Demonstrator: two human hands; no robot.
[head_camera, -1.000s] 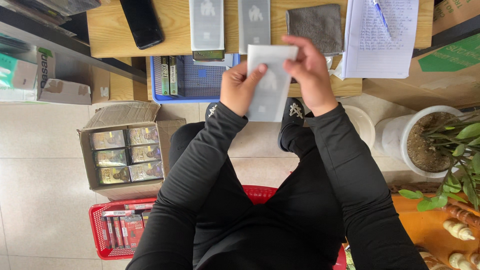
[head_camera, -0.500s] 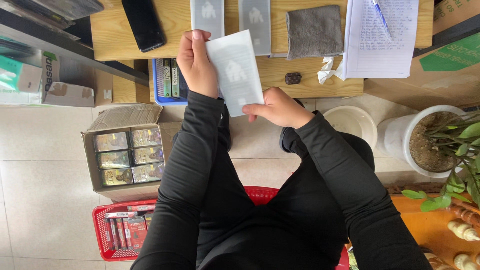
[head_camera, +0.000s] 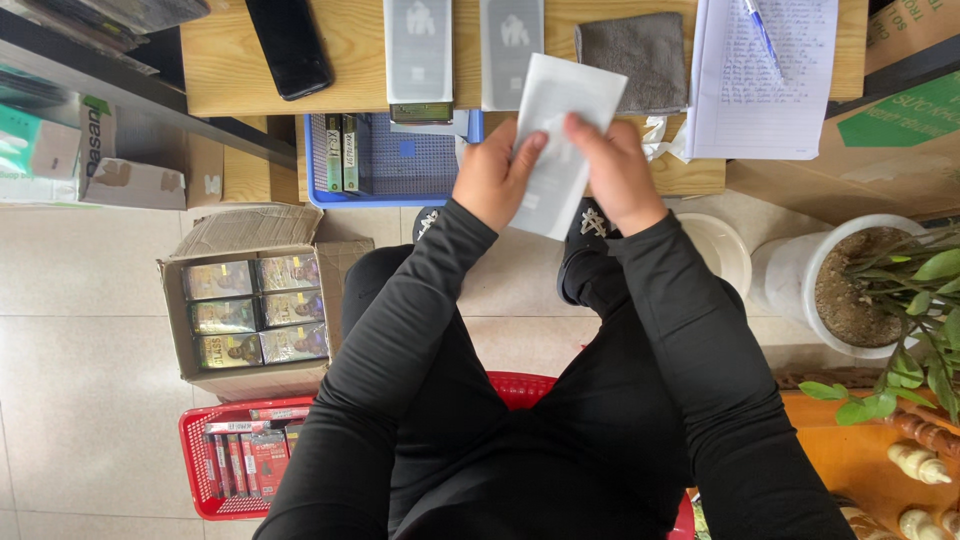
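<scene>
In the head view, both hands meet in front of the seated person, just below the edge of the wooden table (head_camera: 250, 80), and share one flat white sleeve (head_camera: 570, 120), a thin rectangular packet. The left hand (head_camera: 497, 175) pinches its lower left edge, thumb laid over the front face and the other fingers curled behind; the right hand (head_camera: 615, 170) clamps the right edge the same way, its fingers (head_camera: 580, 135) pressed together on the front. The sleeve's long axis runs up and away from the fingertips, tilted a little to the right, so most of it stands above both hands while its lower end hangs just beneath the palms. Neither hand is clearly nearer; they grip it at about the same height. Just beyond the sleeve's top edge two similar grey packets (head_camera: 418, 50) lie flat on the table, with a folded grey cloth (head_camera: 632, 60) to the right of the fingers and a black phone (head_camera: 288, 45) well to the left. The sleeve's back face and the fingers behind it are hidden, and whether it is sealed or holds anything cannot be made out.
</scene>
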